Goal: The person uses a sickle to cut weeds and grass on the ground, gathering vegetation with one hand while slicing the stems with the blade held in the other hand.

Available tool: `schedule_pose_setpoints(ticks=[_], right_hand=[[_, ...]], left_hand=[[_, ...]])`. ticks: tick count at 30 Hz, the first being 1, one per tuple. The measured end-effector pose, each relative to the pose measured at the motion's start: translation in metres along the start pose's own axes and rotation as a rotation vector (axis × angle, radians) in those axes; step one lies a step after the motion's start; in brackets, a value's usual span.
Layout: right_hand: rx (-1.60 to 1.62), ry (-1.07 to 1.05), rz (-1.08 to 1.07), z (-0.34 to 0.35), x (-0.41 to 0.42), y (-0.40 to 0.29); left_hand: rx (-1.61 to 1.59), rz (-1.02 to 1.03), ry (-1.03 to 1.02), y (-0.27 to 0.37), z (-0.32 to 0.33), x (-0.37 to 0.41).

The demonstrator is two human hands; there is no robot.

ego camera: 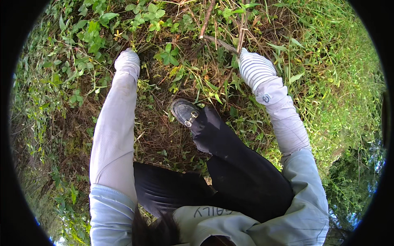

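Striped knit gloves cover both hands. My left hand (127,61) reaches down into low leafy weeds (92,37) at the upper left; its fingertips are lost among thin stems, and whether it grips them is unclear. On the right, my right hand (255,66) is at the end of a dry brown woody stem (224,45), among other dry stems; its fingers point away and their hold is hidden. Between the hands lie a small leafy plant (169,56), dry grass and bare twigs.
A black shoe with a metal buckle (191,119) stands on brown ground litter (157,129) between the arms. Another dry branch (207,18) leans at the top. Dense green grass (332,61) spreads to the right, with darker bushes (351,181) at the lower right.
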State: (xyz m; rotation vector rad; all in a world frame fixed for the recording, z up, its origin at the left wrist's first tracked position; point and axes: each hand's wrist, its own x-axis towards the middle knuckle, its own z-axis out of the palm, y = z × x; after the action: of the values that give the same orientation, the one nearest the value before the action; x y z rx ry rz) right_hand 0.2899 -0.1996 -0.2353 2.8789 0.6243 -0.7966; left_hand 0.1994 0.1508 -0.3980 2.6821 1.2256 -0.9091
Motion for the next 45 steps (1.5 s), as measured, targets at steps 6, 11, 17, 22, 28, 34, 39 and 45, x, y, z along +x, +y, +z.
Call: schedule_pose_setpoints(ticks=[6,11,17,22,28,34,39,45], right_hand=[[-0.189,0.217,-0.438,-0.018,0.005,-0.020],[-0.241,0.397,-0.580,-0.016,0.005,-0.007],[-0.101,0.456,-0.628,-0.004,0.016,0.004],[-0.085,0.300,-0.436,-0.005,0.016,-0.006],[-0.073,0.196,-0.350,-0.004,0.022,0.001],[-0.023,0.193,-0.300,0.000,0.025,-0.007],[0.054,0.270,-0.370,-0.002,0.016,-0.007],[-0.113,0.062,-0.239,-0.030,-0.001,-0.022]], left_hand=[[0.127,0.177,-0.165,0.004,0.000,-0.035],[-0.218,0.151,-0.113,0.033,0.026,-0.098],[-0.342,0.234,0.044,0.000,0.057,-0.135],[-0.338,0.235,-0.050,-0.038,0.089,-0.193],[0.079,0.300,-0.385,-0.108,0.131,-0.246],[0.197,0.820,0.403,-0.011,0.036,-0.121],[0.745,1.099,0.152,0.084,-0.042,-0.091],[0.576,1.115,0.033,0.074,0.020,-0.086]])
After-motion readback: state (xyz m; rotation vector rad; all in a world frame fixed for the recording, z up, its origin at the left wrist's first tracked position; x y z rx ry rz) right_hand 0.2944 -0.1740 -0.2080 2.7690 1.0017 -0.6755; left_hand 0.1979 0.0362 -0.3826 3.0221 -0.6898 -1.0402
